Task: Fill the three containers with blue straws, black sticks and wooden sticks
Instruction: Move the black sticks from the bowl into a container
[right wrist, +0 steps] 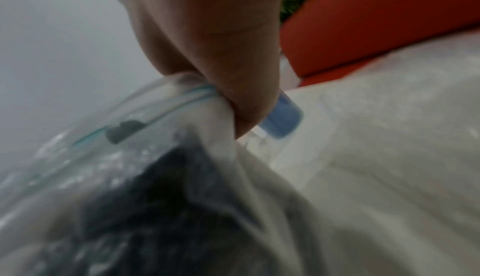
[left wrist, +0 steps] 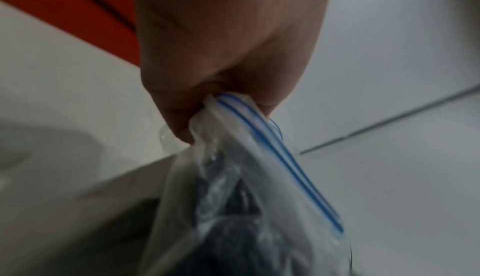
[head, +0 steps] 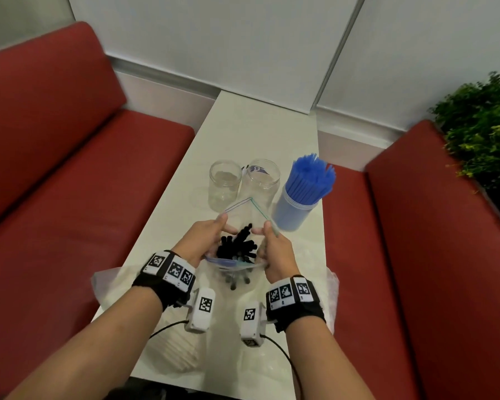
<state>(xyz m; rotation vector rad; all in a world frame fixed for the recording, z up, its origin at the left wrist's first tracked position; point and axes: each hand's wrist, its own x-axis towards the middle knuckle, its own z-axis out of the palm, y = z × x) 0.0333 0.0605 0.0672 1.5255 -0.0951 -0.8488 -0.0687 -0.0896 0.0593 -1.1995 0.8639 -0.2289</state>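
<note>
A: What's that bag made of?
B: Thin clear plastic; the zip bag (head: pixel 237 220) has a blue-striped seal, and matte black sticks (head: pixel 237 246) bristle from its spread mouth, above the white table (head: pixel 243 131).
A: And the hands?
B: The left hand (head: pixel 202 238) and the right hand (head: pixel 277 249) each pinch one rim, palms facing.
A: Containers?
B: Two clear round jars (head: pixel 224 184) stand behind, with the blue straws (head: pixel 311 180) upright in the third. The label is unreadable.
</note>
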